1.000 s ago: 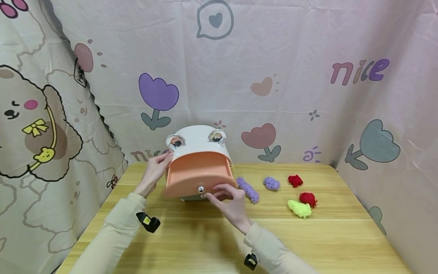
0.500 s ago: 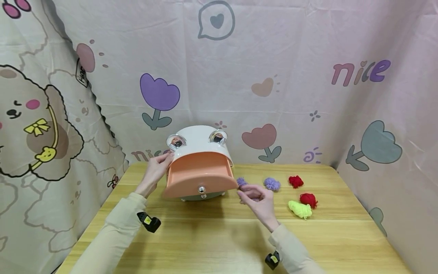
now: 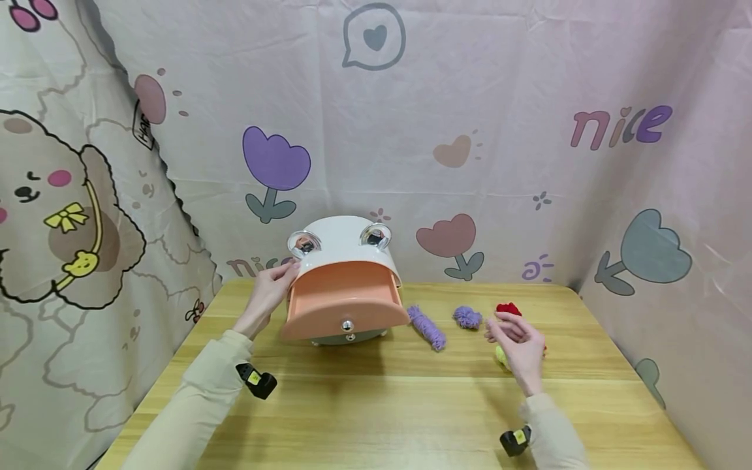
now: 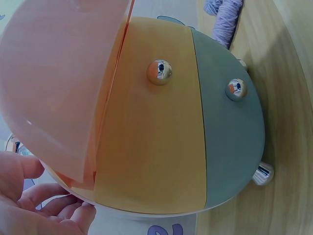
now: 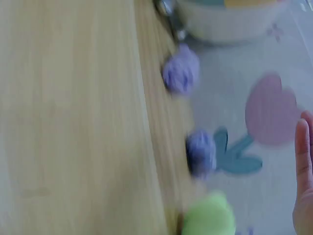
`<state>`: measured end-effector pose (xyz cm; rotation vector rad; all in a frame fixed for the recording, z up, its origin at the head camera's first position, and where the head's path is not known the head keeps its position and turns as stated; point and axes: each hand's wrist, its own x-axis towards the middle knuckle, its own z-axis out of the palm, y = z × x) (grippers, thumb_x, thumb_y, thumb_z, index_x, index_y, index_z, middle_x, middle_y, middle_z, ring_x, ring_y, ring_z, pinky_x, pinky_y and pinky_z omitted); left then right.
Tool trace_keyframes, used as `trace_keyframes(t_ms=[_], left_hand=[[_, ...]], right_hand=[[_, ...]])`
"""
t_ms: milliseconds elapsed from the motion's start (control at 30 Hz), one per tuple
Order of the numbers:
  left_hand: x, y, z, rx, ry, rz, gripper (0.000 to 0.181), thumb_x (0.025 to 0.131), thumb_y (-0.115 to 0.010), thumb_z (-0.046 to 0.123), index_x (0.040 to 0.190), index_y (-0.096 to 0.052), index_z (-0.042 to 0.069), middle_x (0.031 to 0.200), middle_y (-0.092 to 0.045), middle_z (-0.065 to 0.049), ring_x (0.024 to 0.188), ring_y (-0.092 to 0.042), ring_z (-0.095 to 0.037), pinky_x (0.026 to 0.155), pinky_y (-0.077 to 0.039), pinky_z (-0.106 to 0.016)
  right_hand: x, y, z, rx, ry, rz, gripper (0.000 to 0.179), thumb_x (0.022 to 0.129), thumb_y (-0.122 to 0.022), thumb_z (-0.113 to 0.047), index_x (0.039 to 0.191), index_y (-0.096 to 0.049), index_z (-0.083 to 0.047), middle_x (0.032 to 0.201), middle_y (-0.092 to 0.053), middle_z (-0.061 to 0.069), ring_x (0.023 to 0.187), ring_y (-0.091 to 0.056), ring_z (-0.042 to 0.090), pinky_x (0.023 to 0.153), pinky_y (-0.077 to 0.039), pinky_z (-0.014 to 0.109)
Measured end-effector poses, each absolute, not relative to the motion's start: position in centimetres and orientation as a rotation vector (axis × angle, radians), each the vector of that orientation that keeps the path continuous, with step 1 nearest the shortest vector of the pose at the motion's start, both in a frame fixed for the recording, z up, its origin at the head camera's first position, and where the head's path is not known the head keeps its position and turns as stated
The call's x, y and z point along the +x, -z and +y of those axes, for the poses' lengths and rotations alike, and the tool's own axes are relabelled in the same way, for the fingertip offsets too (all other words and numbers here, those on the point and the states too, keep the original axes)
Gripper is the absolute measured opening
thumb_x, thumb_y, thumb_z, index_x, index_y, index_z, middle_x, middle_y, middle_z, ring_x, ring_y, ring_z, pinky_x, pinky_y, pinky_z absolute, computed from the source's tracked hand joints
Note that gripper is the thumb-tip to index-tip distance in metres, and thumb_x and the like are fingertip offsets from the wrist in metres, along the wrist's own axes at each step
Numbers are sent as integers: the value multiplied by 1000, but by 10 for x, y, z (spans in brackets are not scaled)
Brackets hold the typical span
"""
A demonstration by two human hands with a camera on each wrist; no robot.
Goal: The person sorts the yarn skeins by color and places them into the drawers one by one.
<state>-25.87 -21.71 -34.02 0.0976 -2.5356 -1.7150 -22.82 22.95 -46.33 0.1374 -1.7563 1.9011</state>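
Observation:
A small frog-like drawer cabinet (image 3: 337, 238) with a white shell and clear round eyes stands on the table, its peach top drawer (image 3: 352, 320) pulled out. My left hand (image 3: 269, 297) holds the cabinet's left side edge, thumb and curled fingers against the shell in the left wrist view. Over the right side of the table hovers my right hand (image 3: 519, 349), fingers loosely bent and holding nothing. It partly covers a yellow-green yarn bundle (image 3: 501, 357) and a red yarn ball (image 3: 508, 308); another red ball behind it is almost hidden.
Between the cabinet and my right hand lie a long purple yarn bundle (image 3: 427, 328) and a short purple one (image 3: 467, 317). The closed yellow drawer (image 4: 151, 132) and green drawer (image 4: 230, 137) have silver knobs. Printed curtain (image 3: 376, 130) surrounds the wooden table (image 3: 411, 418).
My right hand has left the drawer front and moved right, past the purple yarn, to the red and yellow-green bundles. The left hand stays on the cabinet and the drawer remains out.

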Motion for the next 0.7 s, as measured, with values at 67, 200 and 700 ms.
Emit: trace_keyframes(t_ms=[67,200,700], left_hand=[[-259,340,-217,88,1714,-2538,55,107,-47,33,151,-40,1,162,-33,-15,153,-28,-35,122,-36,-47],[-258,340,-218,89,1710,-2547,56,107,-47,33,151,-39,1,163,-32,-15,154,-26,-36,122,-35,-47],[-260,341,-218,94,1698,-2551,56,107,-47,34,151,-39,1,162,-33,-17,153,-28,-36,121,-36,-47]], right_hand=[[-229,465,243,46,-1916,-1725,22,84,-75,8,105,-69,11,72,-77,-4,58,-72,10,55,-59,22],[-231,471,267,-103,-1886,-1691,18,83,-77,5,100,-73,0,71,-76,-10,58,-72,6,57,-59,18],[-223,494,317,-522,-1551,-1950,36,83,-83,-18,115,-66,-17,93,-60,-28,87,-58,1,72,-43,2]])
